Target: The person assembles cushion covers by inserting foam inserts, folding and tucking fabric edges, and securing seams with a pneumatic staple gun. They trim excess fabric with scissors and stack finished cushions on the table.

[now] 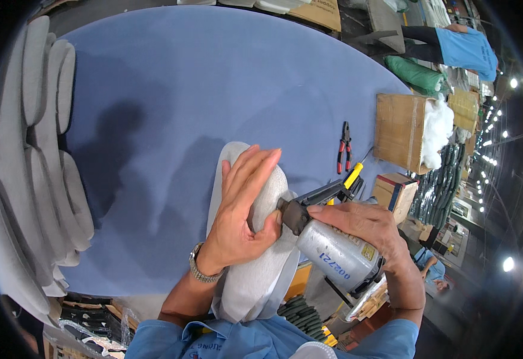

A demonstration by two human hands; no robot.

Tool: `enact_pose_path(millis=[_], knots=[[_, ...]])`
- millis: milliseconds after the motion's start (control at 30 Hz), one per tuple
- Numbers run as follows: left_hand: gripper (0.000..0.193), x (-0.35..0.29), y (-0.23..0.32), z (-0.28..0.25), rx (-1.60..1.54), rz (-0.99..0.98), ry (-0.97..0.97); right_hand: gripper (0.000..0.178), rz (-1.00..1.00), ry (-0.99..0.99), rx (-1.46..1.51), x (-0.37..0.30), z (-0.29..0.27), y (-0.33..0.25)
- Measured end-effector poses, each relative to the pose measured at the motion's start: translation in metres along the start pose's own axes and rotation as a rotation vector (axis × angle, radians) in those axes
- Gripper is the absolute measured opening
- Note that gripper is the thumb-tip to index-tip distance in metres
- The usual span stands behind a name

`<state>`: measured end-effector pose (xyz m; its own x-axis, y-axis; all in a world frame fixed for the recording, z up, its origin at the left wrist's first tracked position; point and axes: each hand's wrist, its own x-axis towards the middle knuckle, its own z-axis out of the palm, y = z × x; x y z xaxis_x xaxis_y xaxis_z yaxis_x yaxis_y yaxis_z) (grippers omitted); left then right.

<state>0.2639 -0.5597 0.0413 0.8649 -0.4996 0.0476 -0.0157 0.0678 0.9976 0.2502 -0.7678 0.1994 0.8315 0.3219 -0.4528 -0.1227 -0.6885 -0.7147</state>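
My left hand (pixel 231 224) grips a long, grey fabric-covered padded piece (pixel 246 287), its fingers stretched along the far end and its thumb pressed on the fabric. The near end of the piece reaches back to my body. In my right hand (pixel 366 224) is a silver pneumatic staple gun (pixel 333 251), with my thumb on top of its body. The dark nose of the gun meets the padded piece right beside my left thumb. My right fingers are partly hidden behind the tool.
Grey padded pieces (pixel 49 179) are piled along the left side of the blue-covered table (pixel 184 78). Red-handled pliers (pixel 344 146) and a yellow-handled screwdriver (pixel 353 175) lie beyond the gun. A cardboard box (pixel 398 128) with white stuffing stands at the right; other people (pixel 462 51) are farther off.
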Motion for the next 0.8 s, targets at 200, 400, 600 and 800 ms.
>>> enact_pose_path(millis=[200, 400, 600, 800], knots=[[0.093, 0.003, -0.008, -0.005, 0.028, 0.015, -0.062, 0.068, 0.045, -0.113, -0.134, 0.019, -0.012, -0.008], [0.089, 0.011, -0.017, -0.012, -0.029, 0.015, -0.074, 0.067, 0.136, -0.143, -0.145, 0.034, -0.005, -0.005], [0.032, 0.082, -0.05, -0.036, -0.213, 0.035, -0.323, 0.061, 0.224, -0.155, -0.207, 0.041, -0.007, -0.023], [0.062, 0.088, -0.057, -0.007, -0.069, 0.08, -0.169, 0.064, 0.156, -0.14, -0.354, 0.045, -0.008, -0.024]])
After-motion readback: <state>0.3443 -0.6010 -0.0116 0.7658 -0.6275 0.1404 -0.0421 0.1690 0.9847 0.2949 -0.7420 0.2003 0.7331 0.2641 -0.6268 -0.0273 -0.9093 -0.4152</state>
